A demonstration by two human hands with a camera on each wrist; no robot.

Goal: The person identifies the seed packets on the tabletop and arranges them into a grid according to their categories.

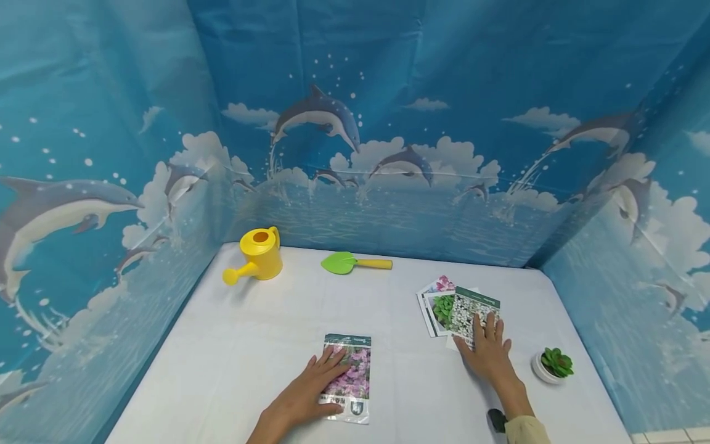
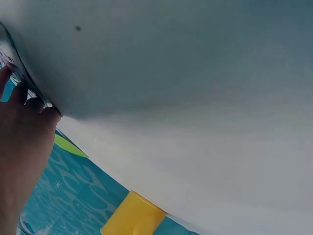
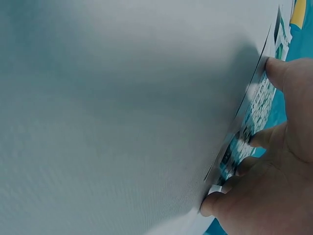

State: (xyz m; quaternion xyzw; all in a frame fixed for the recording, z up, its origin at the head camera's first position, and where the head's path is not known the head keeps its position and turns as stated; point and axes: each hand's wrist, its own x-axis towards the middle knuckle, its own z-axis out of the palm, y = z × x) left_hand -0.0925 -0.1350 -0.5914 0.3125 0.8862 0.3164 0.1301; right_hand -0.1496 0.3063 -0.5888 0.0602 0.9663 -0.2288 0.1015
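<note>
My left hand [image 1: 310, 385] lies with spread fingers on a seed packet with pink flowers [image 1: 357, 373] at the front middle of the table. In the left wrist view, that hand [image 2: 27, 115] reaches down to the packet at the left edge. Over on the right, my right hand [image 1: 488, 351] rests its fingertips on a packet with white flowers [image 1: 463, 311]. Beneath that one, a packet with a green plant [image 1: 442, 308] and one with pink blossoms [image 1: 444, 283] stick out, fanned to the left. The right wrist view has the thumb [image 3: 277, 71] at the white-flower packet's edge.
A yellow watering can [image 1: 265, 256] stands at the back left. Near the back edge lies a green trowel with a yellow handle [image 1: 344, 263]. A small potted succulent [image 1: 553, 365] sits right of my right hand. Blue dolphin-print curtains [image 1: 388, 216] surround the white table [image 1: 266, 320].
</note>
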